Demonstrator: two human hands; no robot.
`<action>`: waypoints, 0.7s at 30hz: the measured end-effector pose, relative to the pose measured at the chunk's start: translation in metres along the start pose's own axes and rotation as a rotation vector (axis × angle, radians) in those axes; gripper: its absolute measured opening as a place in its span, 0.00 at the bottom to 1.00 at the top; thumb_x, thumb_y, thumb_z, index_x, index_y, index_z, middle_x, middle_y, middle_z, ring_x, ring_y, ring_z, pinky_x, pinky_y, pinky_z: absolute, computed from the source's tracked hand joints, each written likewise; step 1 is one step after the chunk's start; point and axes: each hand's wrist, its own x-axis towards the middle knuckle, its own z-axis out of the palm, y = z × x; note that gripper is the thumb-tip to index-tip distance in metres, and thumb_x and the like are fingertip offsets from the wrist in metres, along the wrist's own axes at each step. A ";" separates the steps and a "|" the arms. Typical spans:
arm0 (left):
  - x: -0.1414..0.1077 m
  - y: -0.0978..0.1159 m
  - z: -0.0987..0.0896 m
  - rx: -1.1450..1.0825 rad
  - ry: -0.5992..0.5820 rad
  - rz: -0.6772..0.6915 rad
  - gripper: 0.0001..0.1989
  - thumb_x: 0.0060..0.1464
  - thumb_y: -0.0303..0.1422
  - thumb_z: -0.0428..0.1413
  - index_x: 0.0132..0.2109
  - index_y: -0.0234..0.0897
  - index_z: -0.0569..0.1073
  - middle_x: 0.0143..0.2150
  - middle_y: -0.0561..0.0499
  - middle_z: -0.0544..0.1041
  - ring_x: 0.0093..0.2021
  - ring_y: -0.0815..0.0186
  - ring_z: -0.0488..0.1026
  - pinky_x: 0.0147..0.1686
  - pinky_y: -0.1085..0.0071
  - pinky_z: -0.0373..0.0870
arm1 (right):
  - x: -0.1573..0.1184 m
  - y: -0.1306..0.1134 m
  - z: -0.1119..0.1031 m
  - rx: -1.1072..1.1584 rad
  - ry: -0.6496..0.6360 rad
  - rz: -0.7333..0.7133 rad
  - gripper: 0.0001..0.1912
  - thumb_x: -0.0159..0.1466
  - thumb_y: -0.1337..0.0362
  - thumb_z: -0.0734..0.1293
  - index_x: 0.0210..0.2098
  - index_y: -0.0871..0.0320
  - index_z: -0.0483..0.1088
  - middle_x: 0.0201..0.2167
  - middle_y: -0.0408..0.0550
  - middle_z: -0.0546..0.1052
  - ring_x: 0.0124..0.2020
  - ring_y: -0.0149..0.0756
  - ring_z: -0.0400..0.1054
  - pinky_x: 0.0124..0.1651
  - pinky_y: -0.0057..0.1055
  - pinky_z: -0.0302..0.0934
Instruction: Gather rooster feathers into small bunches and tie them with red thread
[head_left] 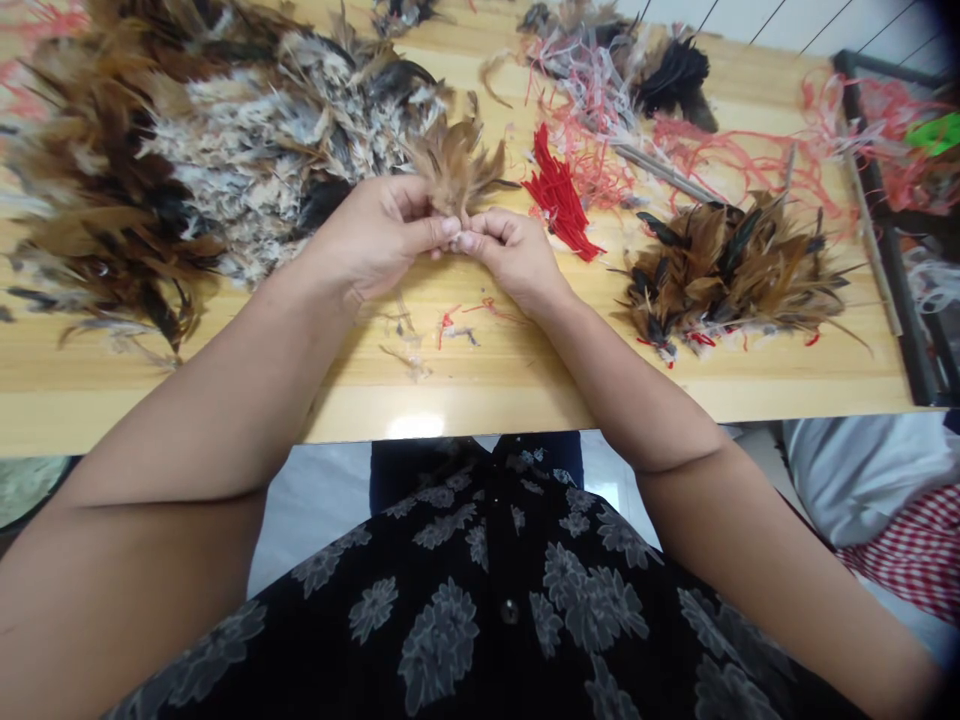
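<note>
Head view: a pale wooden counter (525,395) spans the upper half of the frame. Its largest load is the feather pile (247,150), brown, black and off-white, filling the upper left; it runs up close behind the left hand (394,235). Pink and white strips (577,80) trail over the upper right, and below them, right of centre, sits a smaller heap of brown bundles (727,265), bits of red showing along its lower edge. The right hand (517,255) is the nearer one to that heap, though well apart from it.

Both hands meet just above the middle of the frame. Each grip is narrow, thumb against finger, and the two thumb tips nearly touch, pinching one tuft (457,165) by its base. From the grip the tuft points toward the top of the frame, its long axis roughly upright in the picture, the feather ends fanned out and free. Whether a tie lies between the fingertips is too small to tell.

Red ties (559,200) lie up and to the right of the right hand, near but apart, their long axis slanting from upper left to lower right. Smallest are the scraps (448,330), below the hands.
</note>
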 end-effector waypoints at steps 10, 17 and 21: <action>0.007 0.009 -0.007 -0.209 0.142 -0.216 0.17 0.72 0.21 0.77 0.38 0.44 0.84 0.33 0.50 0.85 0.36 0.61 0.84 0.36 0.70 0.81 | 0.003 0.012 -0.004 0.054 0.022 0.002 0.33 0.64 0.36 0.93 0.39 0.53 0.78 0.42 0.44 0.87 0.50 0.38 0.82 0.61 0.38 0.82; 0.004 0.002 -0.001 -0.228 0.140 -0.235 0.17 0.70 0.21 0.80 0.38 0.44 0.84 0.32 0.50 0.85 0.43 0.58 0.90 0.41 0.69 0.83 | 0.004 0.014 -0.004 0.076 0.029 0.003 0.35 0.62 0.33 0.94 0.39 0.52 0.79 0.41 0.45 0.89 0.44 0.37 0.78 0.59 0.38 0.82; 0.003 0.000 0.001 -0.175 0.172 -0.221 0.16 0.69 0.23 0.80 0.37 0.45 0.84 0.35 0.47 0.88 0.50 0.52 0.92 0.43 0.66 0.85 | 0.002 0.008 -0.002 0.061 0.037 0.018 0.34 0.63 0.34 0.93 0.38 0.52 0.79 0.42 0.46 0.90 0.46 0.38 0.81 0.59 0.37 0.82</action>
